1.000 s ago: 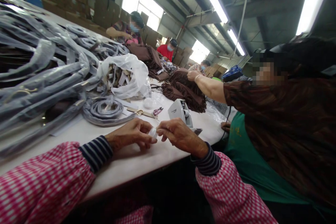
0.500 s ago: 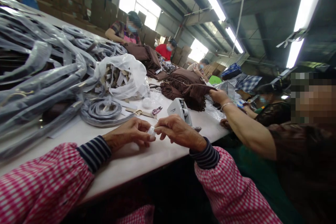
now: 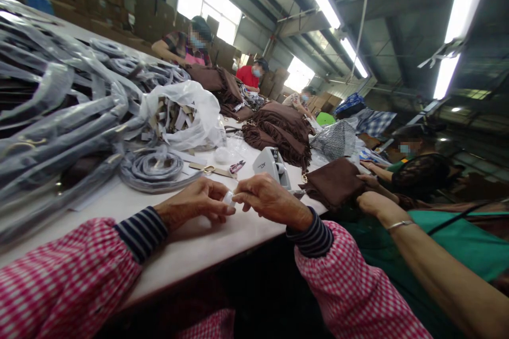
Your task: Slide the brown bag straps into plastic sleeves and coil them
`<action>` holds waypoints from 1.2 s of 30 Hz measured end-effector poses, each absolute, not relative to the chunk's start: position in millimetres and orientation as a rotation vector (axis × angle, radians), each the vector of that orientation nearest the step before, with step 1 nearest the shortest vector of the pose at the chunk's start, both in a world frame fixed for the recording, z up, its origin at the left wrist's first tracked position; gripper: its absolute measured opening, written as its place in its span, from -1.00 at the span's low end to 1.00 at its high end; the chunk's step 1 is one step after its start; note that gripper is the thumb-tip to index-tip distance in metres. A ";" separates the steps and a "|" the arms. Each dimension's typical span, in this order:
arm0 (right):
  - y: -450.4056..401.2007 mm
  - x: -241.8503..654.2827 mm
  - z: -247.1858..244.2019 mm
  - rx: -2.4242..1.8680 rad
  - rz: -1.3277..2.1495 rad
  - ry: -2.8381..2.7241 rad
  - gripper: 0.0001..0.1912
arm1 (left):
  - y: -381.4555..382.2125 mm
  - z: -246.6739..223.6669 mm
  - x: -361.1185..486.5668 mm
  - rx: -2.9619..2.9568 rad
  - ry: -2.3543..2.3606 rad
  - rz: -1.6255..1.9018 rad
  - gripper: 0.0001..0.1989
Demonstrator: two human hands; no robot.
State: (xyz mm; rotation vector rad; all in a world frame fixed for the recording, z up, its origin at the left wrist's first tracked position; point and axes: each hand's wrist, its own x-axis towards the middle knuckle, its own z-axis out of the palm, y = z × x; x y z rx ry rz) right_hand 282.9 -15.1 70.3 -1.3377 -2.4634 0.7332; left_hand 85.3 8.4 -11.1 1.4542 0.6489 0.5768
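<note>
Just above the table's front edge, my left hand is closed, thumb and fingers pinching a small whitish, translucent piece whose kind I cannot make out. From the other side my right hand has its fingers closed at the same piece's edge. Behind my right hand stands a light grey tape dispenser. A pair of pink-handled thread snips lies on the white table, beside a tan strap with a gold ring. Left of these rests a plastic-wrapped coiled strap.
Plastic-wrapped straps heap up at left, beside a white plastic bag of scraps. Fringed brown bags are piled beyond the dispenser. At right a co-worker's hands hold a brown bag over the table corner. More people work farther back.
The co-worker at right has brought a brown bag from the pile toward the near table edge and leaned lower. My hands and the small piece stay nearly the same.
</note>
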 end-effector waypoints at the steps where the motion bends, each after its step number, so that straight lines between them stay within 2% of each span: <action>1: -14.7 283.1 69.9 -1.333 0.733 -2.463 -0.78 | 8.7 -11.4 85.6 1.453 0.655 0.580 -0.57; 20: -21.3 276.9 55.2 -1.371 0.457 -2.453 -0.81 | 7.3 -11.9 85.0 1.458 0.677 0.608 -0.54; 23: -21.3 278.7 55.2 -1.376 0.511 -2.401 -0.80 | 7.2 -12.6 85.0 1.435 0.678 0.618 -0.54; 29: -19.1 288.2 60.6 -1.353 0.917 -2.304 -0.81 | 6.5 -13.9 85.5 1.416 0.659 0.621 -0.61; 36: -20.2 285.3 59.0 -1.327 0.790 -2.335 -0.81 | 6.9 -12.7 85.7 1.427 0.644 0.617 -0.64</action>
